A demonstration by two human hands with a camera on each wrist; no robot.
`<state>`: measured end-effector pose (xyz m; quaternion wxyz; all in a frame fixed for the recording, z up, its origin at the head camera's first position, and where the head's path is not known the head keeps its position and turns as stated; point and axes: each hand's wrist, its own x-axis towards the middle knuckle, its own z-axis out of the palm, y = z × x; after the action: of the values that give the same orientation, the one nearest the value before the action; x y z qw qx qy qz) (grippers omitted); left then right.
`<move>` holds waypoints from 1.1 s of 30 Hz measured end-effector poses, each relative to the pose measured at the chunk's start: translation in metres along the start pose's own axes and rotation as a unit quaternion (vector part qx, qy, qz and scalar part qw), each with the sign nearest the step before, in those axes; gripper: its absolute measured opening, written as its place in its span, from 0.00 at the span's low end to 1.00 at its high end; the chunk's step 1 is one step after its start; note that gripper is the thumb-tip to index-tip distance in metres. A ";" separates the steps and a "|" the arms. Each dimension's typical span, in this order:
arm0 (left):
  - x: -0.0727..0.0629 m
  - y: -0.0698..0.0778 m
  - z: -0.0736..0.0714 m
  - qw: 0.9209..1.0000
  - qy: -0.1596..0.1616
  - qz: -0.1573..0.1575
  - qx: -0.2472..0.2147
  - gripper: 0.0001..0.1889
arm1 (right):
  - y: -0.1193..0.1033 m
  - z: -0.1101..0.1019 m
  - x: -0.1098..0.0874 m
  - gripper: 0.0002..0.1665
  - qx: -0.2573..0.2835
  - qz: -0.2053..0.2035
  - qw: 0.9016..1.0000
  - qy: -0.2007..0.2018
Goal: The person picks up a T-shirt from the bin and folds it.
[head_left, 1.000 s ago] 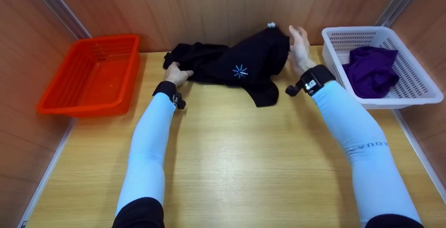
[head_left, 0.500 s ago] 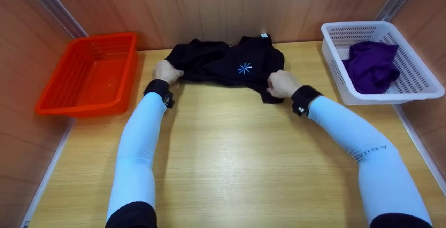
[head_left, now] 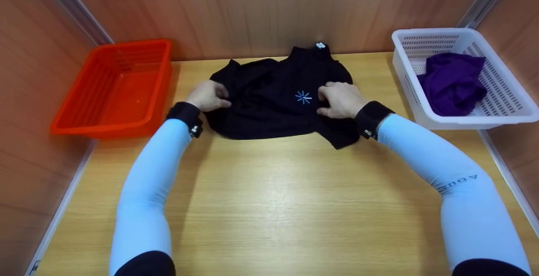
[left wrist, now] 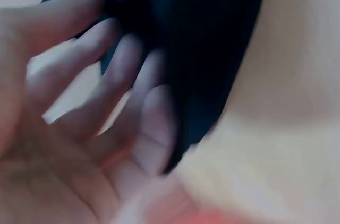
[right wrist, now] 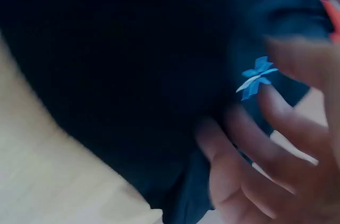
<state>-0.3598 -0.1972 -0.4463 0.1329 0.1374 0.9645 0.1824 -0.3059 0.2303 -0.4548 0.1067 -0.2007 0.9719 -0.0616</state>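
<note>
One black garment [head_left: 273,99], lengthwise left-to-right

letters like "aqu" [head_left: 459,182] mark the right sleeve [head_left: 476,217], a starburst [head_left: 303,97] the black shirt [head_left: 273,118].

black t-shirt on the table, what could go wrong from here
Creases may set in: the black T-shirt is rumpled near the left hand. Its far edge by the white label lies close to the back wall, so pushing it farther could bunch it there. The right hand is over the fabric beside the starburst print; dragging there might wrinkle it.
</note>
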 end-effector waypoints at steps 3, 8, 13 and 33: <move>0.020 0.006 0.022 0.999 0.012 -0.010 0.031 0.36 | 0.004 0.008 0.006 0.51 -0.043 0.021 0.999 -0.019; 0.069 -0.037 0.044 0.996 0.039 -0.037 0.074 0.25 | 0.010 0.003 0.005 0.68 -0.077 0.085 0.986 -0.121; 0.047 -0.069 0.017 0.990 0.019 -0.138 0.001 0.20 | 0.029 -0.014 -0.007 0.75 -0.084 0.121 0.971 -0.187; -0.019 0.038 0.041 0.990 -0.044 -0.068 0.117 0.73 | -0.003 -0.029 -0.026 0.52 -0.054 0.170 0.944 -0.277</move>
<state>-0.3218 -0.1560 -0.4640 0.1702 0.0943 0.9795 0.0522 -0.2876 0.2402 -0.4218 0.3697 -0.0472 0.9255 0.0678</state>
